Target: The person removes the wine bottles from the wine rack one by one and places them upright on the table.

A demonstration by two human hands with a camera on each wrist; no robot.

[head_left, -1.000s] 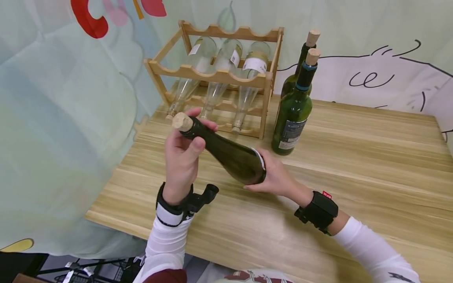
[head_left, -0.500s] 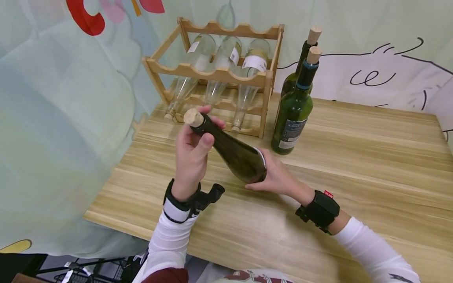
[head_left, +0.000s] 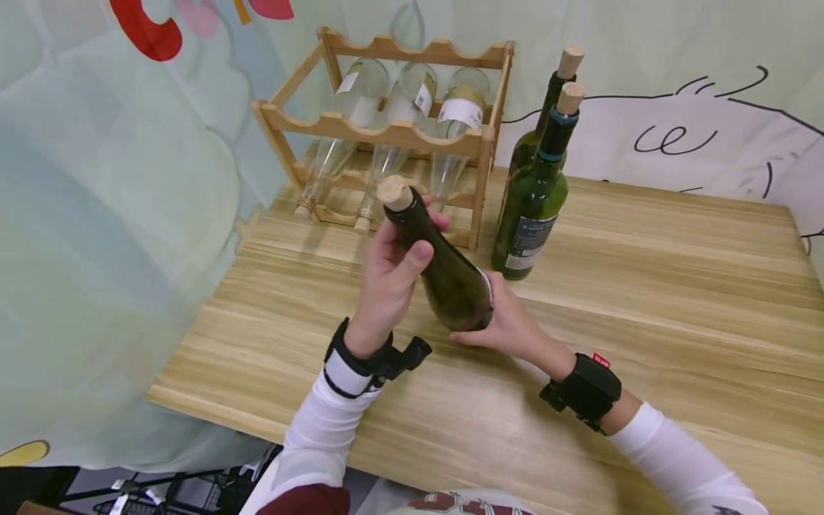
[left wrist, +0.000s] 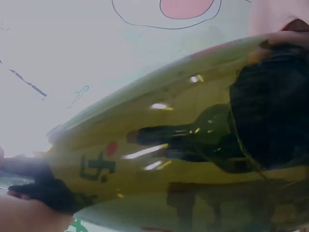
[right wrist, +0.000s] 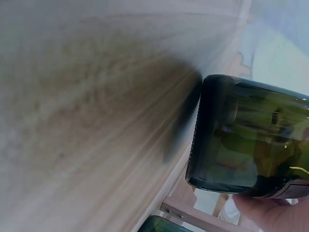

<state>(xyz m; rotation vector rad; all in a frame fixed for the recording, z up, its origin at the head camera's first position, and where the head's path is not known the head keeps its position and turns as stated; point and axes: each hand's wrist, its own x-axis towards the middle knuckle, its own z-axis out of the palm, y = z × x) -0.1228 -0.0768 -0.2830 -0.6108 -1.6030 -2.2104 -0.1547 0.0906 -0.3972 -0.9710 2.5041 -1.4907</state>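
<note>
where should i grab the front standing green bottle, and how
Probably the slim neck of the front green bottle, below the cork, coming from the front right: it stands upright, the neck is narrower than the body, and the wooden rack is on its left with another corked bottle close behind.

2 curled hands [head_left: 389, 282] [head_left: 511, 322] near each other

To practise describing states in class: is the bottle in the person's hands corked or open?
Corked: in the head view, a cork sits in the mouth of the held bottle, its pale end sticking out.
</note>
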